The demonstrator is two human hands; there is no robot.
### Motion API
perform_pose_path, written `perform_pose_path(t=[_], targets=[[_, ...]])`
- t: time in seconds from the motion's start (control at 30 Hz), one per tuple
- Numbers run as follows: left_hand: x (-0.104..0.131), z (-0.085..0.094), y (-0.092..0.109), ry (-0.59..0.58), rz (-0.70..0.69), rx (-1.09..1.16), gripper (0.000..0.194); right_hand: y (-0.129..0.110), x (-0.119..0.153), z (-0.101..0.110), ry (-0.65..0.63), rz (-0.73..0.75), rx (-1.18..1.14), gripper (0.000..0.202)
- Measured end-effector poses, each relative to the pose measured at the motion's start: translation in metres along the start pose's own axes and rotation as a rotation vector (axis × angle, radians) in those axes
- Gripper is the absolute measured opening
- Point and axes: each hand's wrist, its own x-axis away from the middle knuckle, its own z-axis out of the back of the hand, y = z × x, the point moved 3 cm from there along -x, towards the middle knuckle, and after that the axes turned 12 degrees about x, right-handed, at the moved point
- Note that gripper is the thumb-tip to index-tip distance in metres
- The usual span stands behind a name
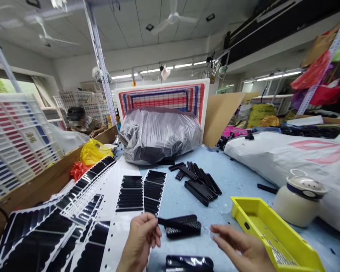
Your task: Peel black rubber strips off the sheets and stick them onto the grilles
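Note:
My left hand [143, 238] pinches one end of a thin black strip [172, 224], which reaches right across a small pile of black flat pieces with textured faces [184, 231]. To the right of that pile, my right hand [240, 245] is held with fingers stretched out and thumb slightly apart; no held object shows in it. Glossy black pieces with rounded ends [189, 261] lie at the near edge, between the hands. Beyond my left hand are two white sheets bearing rows of black strips, a left sheet [130, 193] and a right sheet [155, 189].
More sheets of black stickers [42, 238] overlap at left. Slotted black plastic pieces [201, 183] are heaped mid-table. At right stand a yellow bin [252, 215] with small metal parts and a cream jar [296, 204]. Behind sits a bulging plastic bag [161, 132]. A person [79, 119] is far left.

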Motion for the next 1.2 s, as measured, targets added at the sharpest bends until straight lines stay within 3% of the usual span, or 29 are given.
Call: perform_pose_path(t=[0.17, 0.27, 0.4, 0.6, 0.73, 0.83, 0.93, 1.03, 1.2], targets=[[0.0, -0.014, 0.001, 0.011, 0.002, -0.004, 0.037, -0.034, -0.021, 0.005, 0.144, 0.358, 0.205, 0.016], [-0.002, -0.016, -0.005, 0.002, 0.023, -0.001, 0.038, -0.044, -0.024, -0.011, 0.109, 0.51, 0.319, 0.02], [-0.004, -0.018, -0.015, -0.018, 0.052, 0.02, 0.038, -0.039, -0.026, -0.033, 0.028, 0.571, 0.406, 0.016], [-0.01, -0.014, -0.026, -0.015, 0.11, -0.029, 0.04, -0.027, -0.026, -0.043, 0.01, 0.549, 0.318, 0.024], [-0.019, 0.009, -0.026, 0.094, 0.028, -0.315, 0.041, -0.007, -0.032, -0.031, -0.068, 0.433, 0.264, 0.022], [-0.026, 0.025, -0.025, 0.135, -0.095, -0.604, 0.024, 0.016, -0.039, -0.021, -0.116, 0.285, 0.26, 0.021], [-0.03, 0.029, -0.031, 0.065, -0.133, -0.91, 0.012, 0.034, -0.042, -0.024, -0.232, 0.173, 0.232, 0.021], [-0.032, 0.027, -0.039, -0.019, -0.183, -1.062, 0.002, 0.044, -0.041, -0.038, -0.327, 0.155, 0.213, 0.019], [-0.029, 0.025, -0.039, -0.122, -0.18, -1.102, 0.016, 0.043, -0.031, -0.054, -0.362, 0.204, 0.205, 0.016]])
